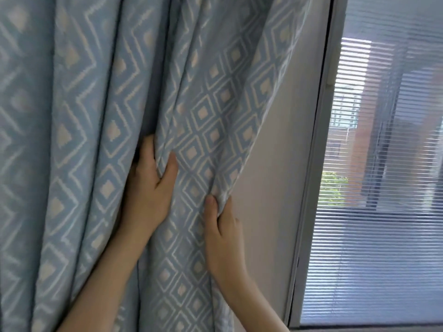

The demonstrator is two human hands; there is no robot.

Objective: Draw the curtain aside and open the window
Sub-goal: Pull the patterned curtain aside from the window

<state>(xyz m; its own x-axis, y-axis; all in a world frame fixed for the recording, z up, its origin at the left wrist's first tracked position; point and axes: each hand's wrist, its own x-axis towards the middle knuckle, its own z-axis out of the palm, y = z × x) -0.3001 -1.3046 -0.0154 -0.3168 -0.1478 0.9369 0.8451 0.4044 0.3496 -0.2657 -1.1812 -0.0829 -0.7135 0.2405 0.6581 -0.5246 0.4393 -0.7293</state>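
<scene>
A light blue curtain (79, 130) with a cream diamond pattern hangs in bunched folds over the left two thirds of the view. My left hand (149, 188) grips a fold near the middle, thumb on the front and fingers tucked behind the cloth. My right hand (224, 226) pinches the curtain's right edge lower down, and that edge slants up to the right. The window (383, 236) shows at the right, shut, with thin horizontal blinds inside the glass. No window handle is in sight.
A pale wall or curtain lining (280, 164) lies between the curtain's edge and the grey window frame (311, 178). Buildings and green foliage (334, 188) show through the slats. A sill runs along the bottom right corner.
</scene>
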